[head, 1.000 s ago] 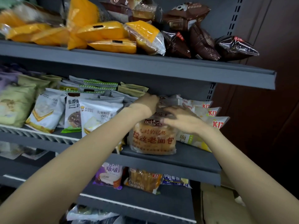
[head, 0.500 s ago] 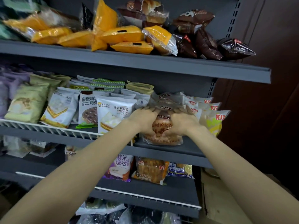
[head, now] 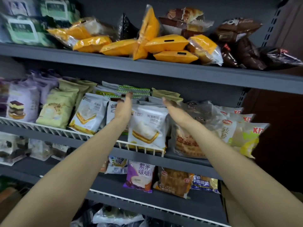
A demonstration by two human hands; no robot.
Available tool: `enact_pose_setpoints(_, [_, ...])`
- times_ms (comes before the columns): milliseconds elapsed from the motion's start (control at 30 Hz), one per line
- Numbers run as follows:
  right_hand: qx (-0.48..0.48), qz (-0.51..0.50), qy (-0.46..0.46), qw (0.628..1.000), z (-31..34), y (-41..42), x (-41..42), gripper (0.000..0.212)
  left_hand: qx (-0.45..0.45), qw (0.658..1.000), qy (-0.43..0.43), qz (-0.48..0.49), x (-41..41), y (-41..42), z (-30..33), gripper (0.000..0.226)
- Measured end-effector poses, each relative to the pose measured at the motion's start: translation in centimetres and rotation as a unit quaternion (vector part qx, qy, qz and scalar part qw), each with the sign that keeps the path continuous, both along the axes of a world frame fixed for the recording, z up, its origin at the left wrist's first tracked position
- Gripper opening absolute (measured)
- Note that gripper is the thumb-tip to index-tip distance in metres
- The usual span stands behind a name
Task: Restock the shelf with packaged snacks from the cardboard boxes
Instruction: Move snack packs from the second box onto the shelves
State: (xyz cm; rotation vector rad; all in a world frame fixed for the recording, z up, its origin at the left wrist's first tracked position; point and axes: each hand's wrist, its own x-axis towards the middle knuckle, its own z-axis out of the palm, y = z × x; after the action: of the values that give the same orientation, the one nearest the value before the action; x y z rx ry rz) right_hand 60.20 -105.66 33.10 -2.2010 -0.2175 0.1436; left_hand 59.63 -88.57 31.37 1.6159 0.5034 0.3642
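Observation:
Both my hands reach into the middle shelf (head: 183,159) with straight fingers. My left hand (head: 123,106) lies at the left side of a white sandwich-cake packet (head: 147,126), and my right hand (head: 172,107) lies at its right side. Neither hand grips anything. The clear bread packet with orange print (head: 185,143) stands on the shelf just right of that white packet, partly behind my right forearm. White and yellow packets with red lettering (head: 242,133) lean at the right end.
A white wire fence (head: 65,131) runs along the middle shelf's front. Orange and dark brown packets (head: 165,45) crowd the top shelf. The lower shelf holds a purple packet (head: 141,176) and an orange bread packet (head: 173,181). A cardboard box (head: 229,208) sits at the lower right.
Both hands let go of the orange-print bread packet, which stays on the shelf, and moved up and left to either side of the white packet. The view tilted upward.

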Motion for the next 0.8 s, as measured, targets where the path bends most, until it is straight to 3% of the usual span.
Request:
enact_pose_setpoints(200, [0.072, -0.118, -0.004, 0.99, 0.5, 3.0, 2.1, 0.076, -0.068, 0.986, 0.026, -0.151, 1.8, 1.5, 1.1, 0.054])
enact_pose_setpoints(333, [0.059, -0.065, -0.014, 0.996, 0.2, 2.5, 1.7, 0.068, -0.08, 0.969, 0.043, -0.229, 3.4, 1.6, 0.1, 0.102])
enact_pose_setpoints(367, [0.049, -0.034, -0.012, 0.998, 0.4, 2.3, 1.3, 0.062, -0.068, 0.966, 0.045, -0.246, 4.0, 1.7, -0.5, 0.103])
enact_pose_setpoints(433, [0.001, 0.034, 0.011, 0.999, 0.8, 1.7, 0.8, 0.061, -0.057, 0.961, 0.021, -0.269, 3.7, 1.8, -0.5, 0.076])
enact_pose_setpoints(533, [-0.15, 0.067, 0.04, 0.986, 1.2, 1.6, 0.9, 0.104, -0.05, 0.959, 0.015, -0.277, 3.5, 1.9, -0.2, 0.064])
enact_pose_setpoints(600, [-0.174, 0.075, 0.055, 0.98, 1.1, 2.1, 1.0, 0.097, -0.031, 0.962, 0.019, -0.272, 3.5, 1.7, -0.2, 0.067])
enact_pose_setpoints(700, [-0.172, 0.028, -0.027, 0.984, 1.2, 2.8, 1.0, 0.082, 0.008, 0.974, 0.008, -0.225, 3.7, 1.0, -0.2, 0.07])
enact_pose_setpoints(733, [-0.239, -0.012, -0.077, 0.968, 1.2, 2.9, 1.1, 0.085, 0.02, 0.979, -0.004, -0.202, 3.6, 0.6, -0.2, 0.069])
enact_pose_setpoints(800, [-0.403, -0.064, -0.174, 0.896, 1.1, 3.5, 0.7, 0.085, 0.028, 0.986, -0.018, -0.162, 4.0, -0.2, -0.2, 0.064])
